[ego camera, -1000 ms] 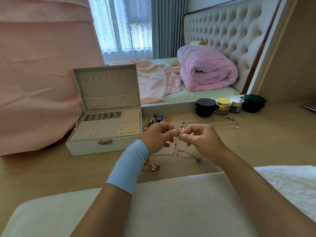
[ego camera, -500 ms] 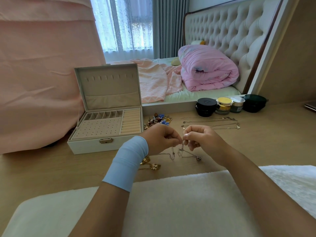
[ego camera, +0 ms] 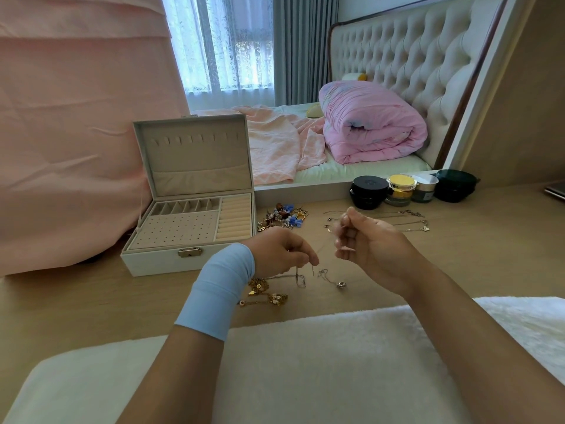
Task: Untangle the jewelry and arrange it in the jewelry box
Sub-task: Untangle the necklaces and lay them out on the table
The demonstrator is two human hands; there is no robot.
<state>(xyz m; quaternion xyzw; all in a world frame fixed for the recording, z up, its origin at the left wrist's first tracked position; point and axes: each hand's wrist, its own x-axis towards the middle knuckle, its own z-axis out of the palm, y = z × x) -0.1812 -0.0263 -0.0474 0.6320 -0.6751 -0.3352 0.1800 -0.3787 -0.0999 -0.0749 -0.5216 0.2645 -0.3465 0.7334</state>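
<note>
Pinches a chain (ego camera: 312, 269) between left hand (ego camera: 284, 252) and right hand (ego camera: 371, 244), fingers of both curled on it, just above the wood (ego camera: 474, 264). Trails from the left down to a silver tangle (ego camera: 301, 280) lying there, near the box (ego camera: 153, 264). Looks light, limp, quick to snag or kink; best gripped close to the tangle, never yanked. Too thin to trace between the fingers; right hand blurred; tangle itself unreadable.

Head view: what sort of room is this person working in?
Probably a bedroom: a tufted cream upholstered headboard, a rolled pink quilt lying in front of it, and a sheer white lace curtain.
</note>
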